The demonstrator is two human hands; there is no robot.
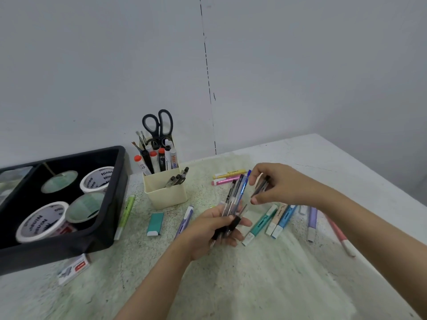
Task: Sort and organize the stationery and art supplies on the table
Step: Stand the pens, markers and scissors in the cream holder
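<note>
The left hand (208,234) is clenched round a bundle of pens (234,199), gripping their lower ends so the tops fan up and away from the person. Just to the right, the right hand (284,185) pinches a dark pen (260,188) between thumb and fingers, close beside the bundle's tops but apart from them. Both hands are raised above the table (254,285).

Under and right of the hands lie highlighters side by side: teal (261,224), peach (276,219), blue (284,221), then purple (312,224) and pink (342,239) farther right. Behind the bundle lie a yellow one (228,174) and a pink one (225,181). Left of the left hand lie a purple pen (184,221), an eraser (155,224) and a green highlighter (126,213).

A cream holder (166,195) stands behind these, with markers (157,160), scissors (159,125) and a few dark pens upright in it. At the far left a black tray (108,211) holds tape rolls (37,225); a small box (74,269) lies in front of it.
</note>
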